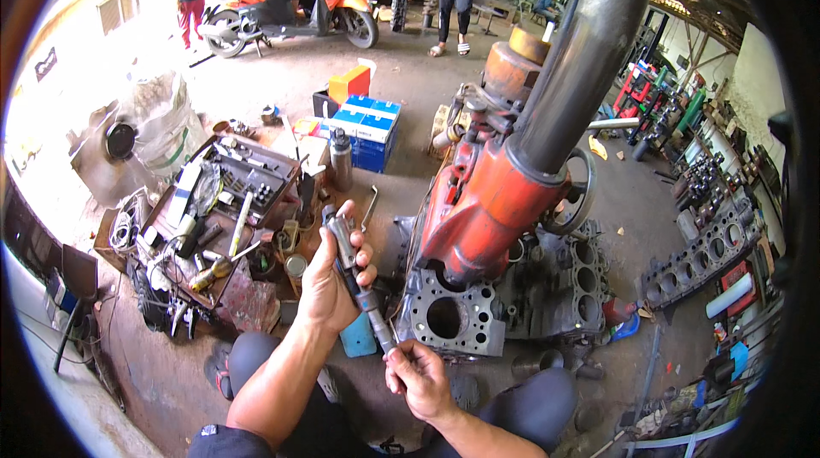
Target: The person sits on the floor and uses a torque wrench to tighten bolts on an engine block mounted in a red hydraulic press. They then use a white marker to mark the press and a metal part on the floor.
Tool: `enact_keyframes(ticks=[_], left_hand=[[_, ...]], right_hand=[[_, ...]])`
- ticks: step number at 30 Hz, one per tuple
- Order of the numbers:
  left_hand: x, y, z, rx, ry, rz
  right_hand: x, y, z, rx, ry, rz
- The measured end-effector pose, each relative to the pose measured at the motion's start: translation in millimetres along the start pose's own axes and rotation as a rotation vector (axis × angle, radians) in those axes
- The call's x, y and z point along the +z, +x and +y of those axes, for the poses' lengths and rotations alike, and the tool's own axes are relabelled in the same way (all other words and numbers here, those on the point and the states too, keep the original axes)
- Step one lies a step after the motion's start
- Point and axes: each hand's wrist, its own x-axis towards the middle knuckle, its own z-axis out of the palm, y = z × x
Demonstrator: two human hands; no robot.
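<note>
Workshop floor (636,262), stained, below the grip. Red machine (478,215) ahead-right, blocks the view behind; engine block (465,343) just right. Tool tray (265,169) ahead-left, blue box (367,149) ahead. Slim metal tool (372,311) slants: left hand (325,283) curled around it, right hand (420,379) pinching its lower end.

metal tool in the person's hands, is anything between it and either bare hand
Nothing visible: the metal tool lies directly against the left hand, and the right hand grips its lower end, with no glove or cloth showing.
</note>
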Motion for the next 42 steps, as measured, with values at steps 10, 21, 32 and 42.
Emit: enact_keyframes(ticks=[10, 21, 32, 42], left_hand=[[-5.1, -0.6, -1.8, -0.081, -0.185, -0.046], [-0.2, -2.6, 1.0, -0.096, -0.206, -0.065], [2.9, -4.2, 2.4, -0.104, -0.225, -0.110], [-2.5, -3.1, 2.6, -0.120, -0.256, -0.141]], right_hand=[[5.0, -4.9, -6.4, 0.326, 0.546, -0.211], [10.6, -6.2, -6.3, 0.349, 0.568, -0.269], [10.7, -8.7, -3.9, 0.329, 0.637, -0.323], [10.3, -9.4, -3.4, 0.321, 0.622, -0.325]])
